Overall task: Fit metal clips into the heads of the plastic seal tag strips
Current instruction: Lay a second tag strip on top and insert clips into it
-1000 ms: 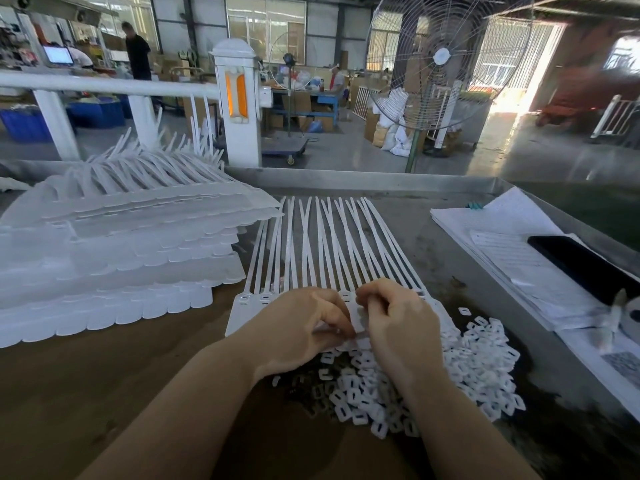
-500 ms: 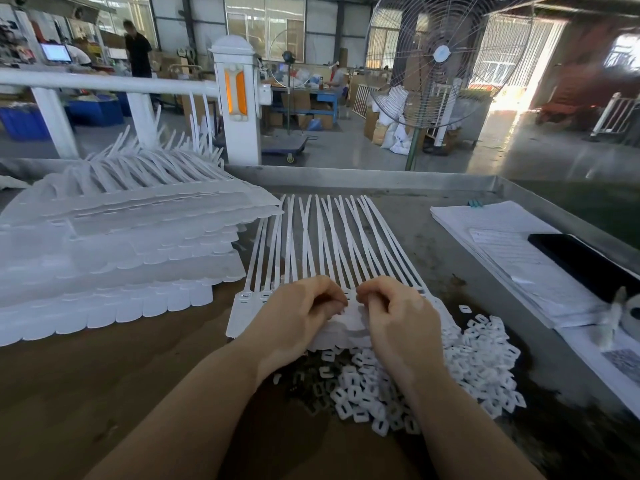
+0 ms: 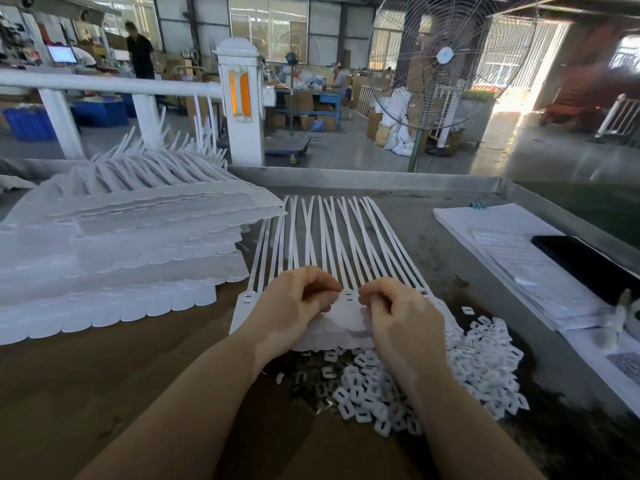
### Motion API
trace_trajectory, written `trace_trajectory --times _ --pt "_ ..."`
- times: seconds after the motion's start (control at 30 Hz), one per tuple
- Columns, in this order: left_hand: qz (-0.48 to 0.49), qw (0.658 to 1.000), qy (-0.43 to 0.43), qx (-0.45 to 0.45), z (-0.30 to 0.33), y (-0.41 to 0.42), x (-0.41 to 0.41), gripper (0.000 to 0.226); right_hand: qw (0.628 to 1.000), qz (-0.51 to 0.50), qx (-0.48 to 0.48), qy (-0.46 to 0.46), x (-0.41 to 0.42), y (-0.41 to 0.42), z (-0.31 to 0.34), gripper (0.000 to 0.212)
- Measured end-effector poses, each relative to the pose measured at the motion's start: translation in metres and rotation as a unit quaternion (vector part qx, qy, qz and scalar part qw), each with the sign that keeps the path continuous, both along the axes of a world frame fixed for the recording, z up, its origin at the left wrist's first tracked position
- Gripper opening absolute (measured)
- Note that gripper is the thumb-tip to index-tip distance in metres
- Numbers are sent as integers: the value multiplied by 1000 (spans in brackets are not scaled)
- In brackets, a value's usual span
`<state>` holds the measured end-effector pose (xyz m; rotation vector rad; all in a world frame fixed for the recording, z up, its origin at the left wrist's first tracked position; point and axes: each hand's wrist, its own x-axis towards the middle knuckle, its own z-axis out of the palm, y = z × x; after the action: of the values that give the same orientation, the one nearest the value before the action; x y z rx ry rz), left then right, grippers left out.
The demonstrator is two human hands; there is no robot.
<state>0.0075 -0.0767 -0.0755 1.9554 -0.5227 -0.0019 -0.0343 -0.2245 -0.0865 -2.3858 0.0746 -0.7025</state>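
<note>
1. The seal tag strips (image 3: 346,244) lie flat on the table (image 3: 86,375) as one joined row, tails fanning away from the person, heads and tag plates nearest the body.
2. The left hand (image 3: 294,306) rests on the left part of the row's head end, fingers curled, fingertips pressed at a strip head; whether it pinches a clip cannot be told.
3. The right hand (image 3: 401,317) sits just beside it on the right part of the row, fingers curled down onto the heads near the middle; what they hold, if anything, is hidden.
4. A loose heap of white plastic pieces (image 3: 467,368) lies under and right of the right wrist, touching the row's near edge.
5. Darker metal clips (image 3: 322,382) lie between the two forearms, just below the tag plates.
6. A tall stack of strip sheets (image 3: 121,244) stands left of the left hand, near but apart.
7. Papers (image 3: 502,244) and a black phone (image 3: 581,265) lie at the right; their print is too small to read.
</note>
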Motion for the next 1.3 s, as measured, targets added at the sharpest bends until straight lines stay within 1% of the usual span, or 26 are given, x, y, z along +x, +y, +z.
trace_trajectory --times 0.1,0.17,0.27,0.37,0.5,0.57,0.7,0.83,0.9,0.97,1.1,1.2,1.3 --pt "18 998 36 -49 1 -3 3 14 1000 0 2 1 1 0 1 20" --pt "33 997 53 -50 4 -8 6 13 1000 -1 6 0 1 0 1 20" --pt "42 998 42 4 9 -15 12 9 999 -11 34 -9 1 -1 2 21" --pt "50 996 19 69 13 -24 18 6 993 -16 120 -8 2 -2 4 23" --pt "65 992 68 82 12 -33 22 5 985 -29 168 -9 4 -3 4 24" --pt "71 990 77 90 9 -37 25 6 982 -33 186 -6 7 -5 2 24" --pt "84 984 82 131 8 -46 30 10 982 -38 183 3 8 -5 2 23" --pt "103 980 85 150 5 -52 34 24 983 -38 177 14 7 -5 2 24" --pt "100 979 88 156 5 -53 36 20 984 -38 172 18 6 -5 3 23" --pt "110 975 81 174 5 -54 36 10 985 -38 169 20 5 -5 4 23" --pt "123 967 72 211 7 -56 35 12 985 -42 163 20 5 -4 5 23" --pt "119 968 98 199 10 -56 36 10 985 -40 165 21 4 -4 6 23" --pt "115 967 126 187 12 -58 37 2 985 -39 165 21 4 -3 7 24"
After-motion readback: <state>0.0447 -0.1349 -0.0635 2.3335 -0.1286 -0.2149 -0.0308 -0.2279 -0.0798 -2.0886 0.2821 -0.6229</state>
